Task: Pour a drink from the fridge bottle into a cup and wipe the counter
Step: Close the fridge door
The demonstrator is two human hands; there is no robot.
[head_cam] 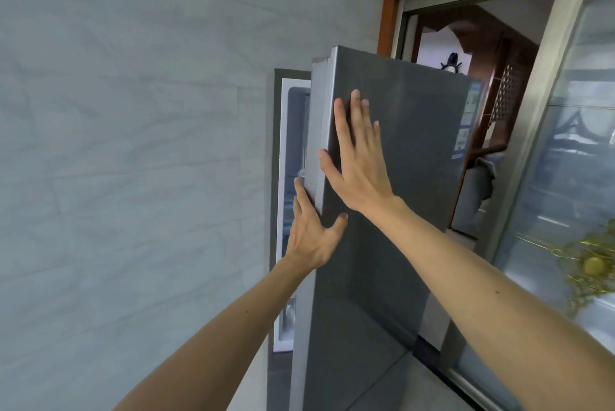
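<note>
A tall grey fridge door (392, 197) stands partly ajar, with a narrow strip of the white fridge interior (291, 157) showing on its left. My right hand (357, 157) lies flat and spread against the door's outer face near its free edge. My left hand (311, 231) holds that same edge lower down, fingers on the inner side and thumb on the front. No bottle, cup or counter is clearly in view; only pale shapes show on the inner shelves.
A grey tiled wall (133, 161) fills the left. Right of the fridge is a wooden-framed doorway (492, 117) into another room, then a sliding glass door (572, 177) with a gold ornament (592, 264) beside it.
</note>
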